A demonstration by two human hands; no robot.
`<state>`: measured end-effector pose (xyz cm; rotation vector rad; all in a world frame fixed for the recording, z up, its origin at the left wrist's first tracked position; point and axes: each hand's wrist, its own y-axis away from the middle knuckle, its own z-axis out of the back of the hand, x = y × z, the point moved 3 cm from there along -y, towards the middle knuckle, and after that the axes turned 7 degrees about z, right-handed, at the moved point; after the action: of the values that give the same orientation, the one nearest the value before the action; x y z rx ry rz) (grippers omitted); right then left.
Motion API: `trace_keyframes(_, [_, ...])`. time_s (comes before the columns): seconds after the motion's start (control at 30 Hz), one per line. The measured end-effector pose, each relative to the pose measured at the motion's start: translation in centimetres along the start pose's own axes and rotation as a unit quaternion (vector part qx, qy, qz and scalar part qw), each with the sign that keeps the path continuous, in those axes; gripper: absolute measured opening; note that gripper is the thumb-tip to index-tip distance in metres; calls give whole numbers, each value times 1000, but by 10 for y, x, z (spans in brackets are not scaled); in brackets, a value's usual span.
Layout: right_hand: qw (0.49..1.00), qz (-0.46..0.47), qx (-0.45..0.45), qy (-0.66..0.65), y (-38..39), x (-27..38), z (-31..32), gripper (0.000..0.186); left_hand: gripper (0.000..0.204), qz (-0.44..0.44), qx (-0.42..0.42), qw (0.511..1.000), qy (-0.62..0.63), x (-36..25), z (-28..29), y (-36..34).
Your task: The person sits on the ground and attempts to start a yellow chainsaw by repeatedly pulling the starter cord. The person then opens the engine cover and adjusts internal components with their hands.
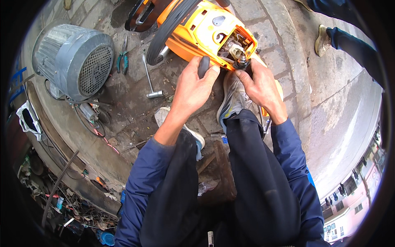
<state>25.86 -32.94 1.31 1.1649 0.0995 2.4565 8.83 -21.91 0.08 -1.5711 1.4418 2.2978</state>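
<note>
An orange chainsaw (197,35) lies on the paving by my feet, its housing uncovered at the near right end so the engine parts (235,48) show. In my left hand (192,84), the fingers are closed around a dark, rounded handle (203,67) beside the chainsaw's near edge; its far end is hidden. My right hand (260,84) is at the exposed corner, thumb and fingers pinching a black boot with what looks like a metal spark plug (242,60) standing in it. A black front handle (168,33) curves over the saw's left side.
A grey electric motor (74,61) stands on the left. Green-handled pliers (122,61) and a T-shaped socket wrench (152,84) lie between it and the chainsaw. Scrap and wires (70,197) are heaped at lower left. Another person's shoe (322,40) is at upper right.
</note>
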Motion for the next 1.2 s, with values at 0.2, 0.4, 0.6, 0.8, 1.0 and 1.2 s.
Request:
trace_keyframes(0.2, [1000, -2, 1, 5, 0, 0, -2, 30, 29, -6, 1, 999, -41, -4, 5, 18])
trace_keyframes(0.4, [1000, -9, 15, 15, -1, -4, 0, 32, 23, 27, 62, 994, -89, -57, 34, 102])
trace_keyframes(0.6, [999, -29, 32, 24, -3, -3, 4, 32, 23, -203, -54, 968, 134, -106, 167, 243])
trace_keyframes(0.8, [1000, 19, 8, 16, -1, -3, -1, 31, 15, -112, -110, 987, -39, -59, 143, 176])
trace_keyframes(1.0, [999, -27, 42, 11, -6, 4, -4, 31, 20, -170, -22, 933, -317, -19, 35, 47])
trace_keyframes(1.2, [1000, 12, 20, 11, -6, -2, 0, 31, 46, -185, 1, 970, -158, -127, 203, 195])
